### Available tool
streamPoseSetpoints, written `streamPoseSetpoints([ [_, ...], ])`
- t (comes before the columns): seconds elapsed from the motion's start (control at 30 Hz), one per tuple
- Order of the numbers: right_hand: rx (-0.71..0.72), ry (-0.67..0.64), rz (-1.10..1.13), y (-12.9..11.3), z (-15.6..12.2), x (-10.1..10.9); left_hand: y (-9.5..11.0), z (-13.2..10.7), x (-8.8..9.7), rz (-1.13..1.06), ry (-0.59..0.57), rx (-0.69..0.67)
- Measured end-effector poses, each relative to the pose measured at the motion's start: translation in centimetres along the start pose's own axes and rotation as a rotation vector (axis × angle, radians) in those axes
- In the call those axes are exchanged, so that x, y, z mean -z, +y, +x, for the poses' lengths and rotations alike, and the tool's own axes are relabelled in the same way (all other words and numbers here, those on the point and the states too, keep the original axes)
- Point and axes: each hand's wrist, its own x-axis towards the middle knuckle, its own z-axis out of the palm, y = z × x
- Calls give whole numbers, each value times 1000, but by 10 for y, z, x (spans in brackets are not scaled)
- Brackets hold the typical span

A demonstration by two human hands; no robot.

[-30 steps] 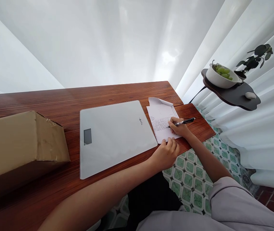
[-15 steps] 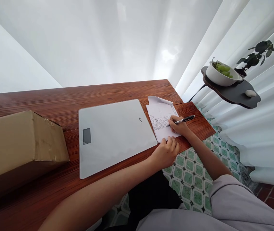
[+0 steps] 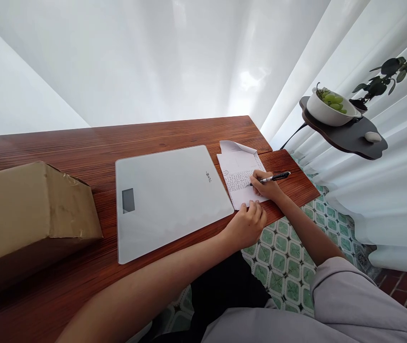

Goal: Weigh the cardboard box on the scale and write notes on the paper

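Observation:
My right hand (image 3: 265,186) is closed around a black pen (image 3: 279,176), its tip on the page of a white notepad (image 3: 241,194). Rows of small handwriting fill the middle of the sheet, and its far edge curls up. At the pad's near edge rests my left hand (image 3: 246,226), fingers loosely bent and slightly apart, fingertips touching the paper's border. Just left of the pad lies a flat white scale (image 3: 167,200) with a grey display window near its left side.
A cardboard box (image 3: 14,214) stands on the left of the brown wooden table (image 3: 174,127). Beyond the right end, a dark shelf (image 3: 346,142) bears a white bowl (image 3: 326,114) of green grapes, a plant (image 3: 376,85) and a pale rounded object (image 3: 372,137). White curtains hang behind.
The pen tip has shifted very slightly left on the page. My left hand stays in place; the view has tilted a little.

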Motion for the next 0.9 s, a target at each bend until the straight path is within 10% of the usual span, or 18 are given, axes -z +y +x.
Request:
streamPoseSetpoints([
  [0.9,39,-4,-22,-3,0,1,-1,0,4,-10,-9,-3],
])
